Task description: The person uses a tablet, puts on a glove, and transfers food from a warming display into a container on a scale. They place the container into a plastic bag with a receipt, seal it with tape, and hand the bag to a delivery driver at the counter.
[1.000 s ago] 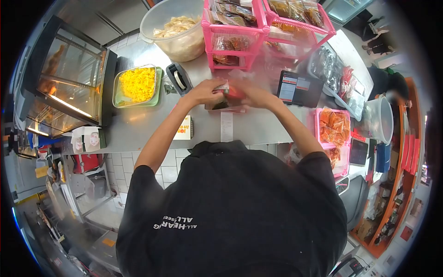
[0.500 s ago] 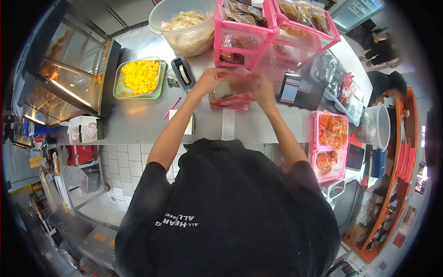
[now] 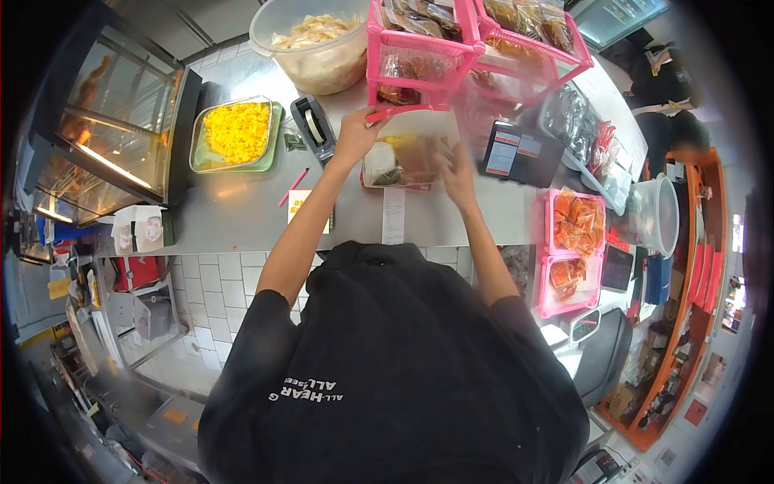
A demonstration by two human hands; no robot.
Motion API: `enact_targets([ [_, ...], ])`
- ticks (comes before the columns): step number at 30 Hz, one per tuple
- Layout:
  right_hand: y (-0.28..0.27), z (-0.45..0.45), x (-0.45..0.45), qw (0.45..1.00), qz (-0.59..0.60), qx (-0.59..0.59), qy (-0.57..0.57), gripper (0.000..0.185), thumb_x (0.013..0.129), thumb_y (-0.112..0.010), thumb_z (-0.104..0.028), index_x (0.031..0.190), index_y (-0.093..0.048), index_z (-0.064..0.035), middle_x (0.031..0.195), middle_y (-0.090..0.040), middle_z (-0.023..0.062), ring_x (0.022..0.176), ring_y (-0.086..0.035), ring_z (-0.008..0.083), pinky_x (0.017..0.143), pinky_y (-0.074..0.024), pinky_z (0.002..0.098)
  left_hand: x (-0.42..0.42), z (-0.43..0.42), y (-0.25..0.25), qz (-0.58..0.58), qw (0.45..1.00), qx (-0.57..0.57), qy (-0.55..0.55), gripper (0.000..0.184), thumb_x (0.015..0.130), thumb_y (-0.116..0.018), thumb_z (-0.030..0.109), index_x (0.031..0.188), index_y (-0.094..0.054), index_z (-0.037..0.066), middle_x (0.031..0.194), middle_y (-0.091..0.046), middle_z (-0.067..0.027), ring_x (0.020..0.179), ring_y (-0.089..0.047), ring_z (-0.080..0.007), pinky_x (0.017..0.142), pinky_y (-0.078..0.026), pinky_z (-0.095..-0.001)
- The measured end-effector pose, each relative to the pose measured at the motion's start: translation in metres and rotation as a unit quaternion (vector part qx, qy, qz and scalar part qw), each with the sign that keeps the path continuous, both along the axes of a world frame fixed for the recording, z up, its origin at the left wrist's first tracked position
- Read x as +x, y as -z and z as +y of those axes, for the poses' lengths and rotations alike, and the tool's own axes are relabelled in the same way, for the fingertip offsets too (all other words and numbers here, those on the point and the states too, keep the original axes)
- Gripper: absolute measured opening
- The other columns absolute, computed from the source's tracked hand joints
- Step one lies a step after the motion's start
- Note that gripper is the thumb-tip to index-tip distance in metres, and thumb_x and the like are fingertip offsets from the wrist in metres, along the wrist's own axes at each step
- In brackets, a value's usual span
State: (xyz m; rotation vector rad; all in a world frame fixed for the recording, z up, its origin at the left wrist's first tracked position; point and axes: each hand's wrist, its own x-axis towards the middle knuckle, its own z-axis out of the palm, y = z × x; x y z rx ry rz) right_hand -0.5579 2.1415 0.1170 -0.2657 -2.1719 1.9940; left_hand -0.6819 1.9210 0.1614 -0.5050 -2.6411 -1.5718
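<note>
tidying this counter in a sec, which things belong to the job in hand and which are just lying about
In the job:
open food box
left hand, on its red edge
right hand, at its right side
receipt in front, probably
yellow food, possibly: box shows yellow too

Just lying about, apparently:
tape dispenser
pink pen
large tub
pink baskets

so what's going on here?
Someone is at a metal counter with both hands on or near an open box. The left hand grips the red edge of its raised lid. The right hand, blurred, is at the box's right side; can't tell if it touches. White and green stuff shows inside. A receipt lies just in front.
</note>
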Motion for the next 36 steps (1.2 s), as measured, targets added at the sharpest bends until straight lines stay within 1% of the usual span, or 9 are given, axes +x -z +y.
enact_targets([
  [3, 0.024, 0.013, -0.004, 0.996, 0.056, 0.064, 0.039, 0.055, 0.098, -0.058, -0.029, 0.141, -0.041, 0.0004, 0.139, -0.052, 0.0147, 0.126, -0.052, 0.0275, 0.098, -0.0455, 0.0416, 0.016, -0.010, -0.022, -0.083, 0.994, 0.043, 0.060, 0.052, 0.086, -0.071, 0.037, 0.119, -0.064, -0.002, 0.105, -0.069, -0.0221, 0.105, -0.065, -0.0324, 0.090, -0.049, -0.0386],
  [6, -0.028, 0.015, -0.006, 0.992, 0.015, -0.107, 0.060, 0.054, 0.101, -0.047, -0.039, 0.136, -0.048, 0.0023, 0.134, -0.055, 0.0147, 0.126, -0.051, 0.0271, 0.101, -0.0427, 0.0404, 0.037, -0.021, -0.022, -0.014, 0.995, -0.075, 0.064, 0.069, 0.089, -0.067, 0.044, 0.134, -0.050, -0.006, 0.126, -0.060, -0.0249, 0.121, -0.056, -0.0310, 0.103, -0.041, -0.0368],
  [8, -0.048, 0.016, -0.007, 0.987, -0.130, -0.084, 0.031, 0.055, 0.101, -0.045, -0.042, 0.135, -0.052, 0.0005, 0.127, -0.059, 0.0125, 0.120, -0.055, 0.0222, 0.099, -0.0441, 0.0369, 0.052, -0.027, -0.006, -0.171, 0.983, 0.051, 0.046, 0.077, 0.092, -0.060, 0.048, 0.140, -0.040, -0.010, 0.139, -0.049, -0.0277, 0.133, -0.045, -0.0314, 0.110, -0.033, -0.0350],
  [11, -0.027, 0.026, -0.014, 0.961, -0.268, -0.008, -0.067, 0.052, 0.099, -0.048, -0.037, 0.138, -0.051, -0.0023, 0.124, -0.061, 0.0105, 0.114, -0.057, 0.0184, 0.098, -0.0450, 0.0350, 0.065, -0.034, 0.043, -0.257, 0.956, 0.128, -0.056, 0.074, 0.095, -0.054, 0.043, 0.139, -0.038, -0.013, 0.136, -0.052, -0.0277, 0.133, -0.047, -0.0315, 0.108, -0.035, -0.0351],
  [16, -0.021, 0.014, -0.012, 0.975, -0.215, -0.019, -0.060, 0.050, 0.096, -0.052, -0.035, 0.135, -0.054, -0.0038, 0.116, -0.063, 0.0081, 0.105, -0.059, 0.0165, 0.092, -0.0470, 0.0334, 0.079, -0.027, 0.030, -0.238, 0.958, 0.147, -0.066, 0.054, 0.092, -0.059, 0.039, 0.127, -0.059, -0.003, 0.105, -0.070, -0.0147, 0.092, -0.064, -0.0156, 0.083, -0.048, -0.0284],
  [20, -0.054, 0.014, -0.017, 0.958, -0.277, 0.068, -0.019, 0.057, 0.091, -0.058, -0.044, 0.132, -0.056, -0.0045, 0.108, -0.063, 0.0067, 0.101, -0.060, 0.0185, 0.088, -0.0495, 0.0376, 0.059, -0.042, -0.005, -0.342, 0.937, 0.030, -0.060, 0.072, 0.086, -0.059, 0.060, 0.122, -0.063, -0.002, 0.112, -0.067, -0.0132, 0.105, -0.062, -0.0206, 0.089, -0.047, -0.0372],
  [26, -0.075, 0.023, -0.019, 0.956, -0.292, 0.010, -0.024, 0.066, 0.087, -0.061, -0.054, 0.127, -0.059, -0.0023, 0.101, -0.063, 0.0064, 0.099, -0.060, 0.0194, 0.080, -0.0518, 0.0417, 0.042, -0.045, -0.020, -0.422, 0.899, 0.093, -0.069, 0.062, 0.083, -0.066, 0.056, 0.111, -0.069, 0.000, 0.106, -0.069, -0.0143, 0.099, -0.066, -0.0230, 0.085, -0.051, -0.0438],
  [33, -0.027, 0.026, -0.009, 0.972, -0.211, 0.065, -0.087, 0.057, 0.084, -0.073, -0.035, 0.124, -0.059, 0.0027, 0.115, -0.064, 0.0156, 0.101, -0.065, 0.0245, 0.075, -0.0552, 0.0356, 0.050, -0.049, 0.027, -0.265, 0.964, 0.007, 0.024, 0.068, 0.080, -0.072, 0.049, 0.127, -0.060, 0.001, 0.115, -0.065, -0.0221, 0.105, -0.063, -0.0305, 0.091, -0.049, -0.0428],
  [36, -0.040, 0.009, 0.012, 0.986, -0.087, 0.143, -0.008, 0.049, 0.082, -0.076, -0.025, 0.123, -0.062, -0.0018, 0.126, -0.059, 0.0198, 0.100, -0.066, 0.0262, 0.073, -0.0559, 0.0329, 0.076, -0.037, 0.009, -0.025, 0.989, -0.128, 0.072, 0.076, 0.080, -0.070, 0.053, 0.142, -0.048, 0.015, 0.150, -0.034, -0.0239, 0.134, -0.041, -0.0419, 0.109, -0.036, -0.0451],
])
